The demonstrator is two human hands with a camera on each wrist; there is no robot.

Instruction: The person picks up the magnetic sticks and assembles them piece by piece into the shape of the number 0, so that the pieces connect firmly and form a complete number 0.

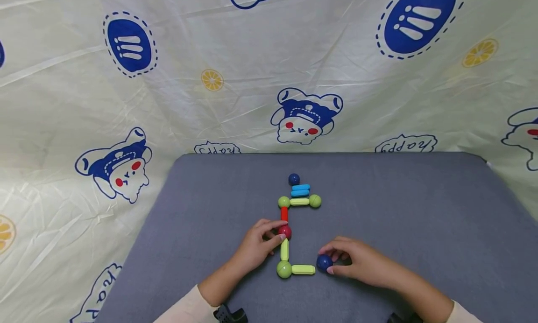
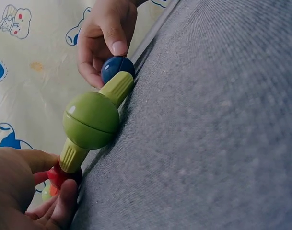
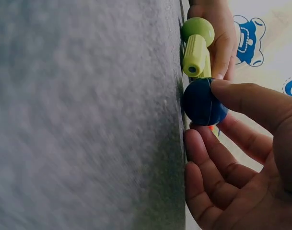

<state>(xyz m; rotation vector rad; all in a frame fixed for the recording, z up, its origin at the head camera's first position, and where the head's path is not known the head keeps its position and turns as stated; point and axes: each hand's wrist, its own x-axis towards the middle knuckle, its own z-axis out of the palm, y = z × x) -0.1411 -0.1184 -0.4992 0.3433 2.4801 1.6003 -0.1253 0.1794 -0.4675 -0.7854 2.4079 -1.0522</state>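
My left hand (image 1: 255, 247) pinches the red ball (image 1: 285, 231) in the middle of a chain of balls and rods on the table. From that ball a red rod (image 1: 284, 214) runs up to a green ball (image 1: 284, 201), and a yellow-green rod (image 1: 285, 249) runs down to another green ball (image 1: 284, 269). A second yellow-green rod (image 1: 303, 270) points right from the lower green ball. Just off its free end, my right hand (image 1: 357, 261) pinches a dark blue ball (image 3: 203, 101) between thumb and fingers. The rod's end shows a small dark round tip in the right wrist view.
At the chain's top, a yellow-green rod (image 1: 300, 202) joins a further green ball (image 1: 315, 201). Behind it lie two light blue rods (image 1: 300, 193) side by side and a loose dark blue ball (image 1: 293, 179). A printed cloth (image 1: 252, 113) hangs beyond the grey table (image 1: 403, 201).
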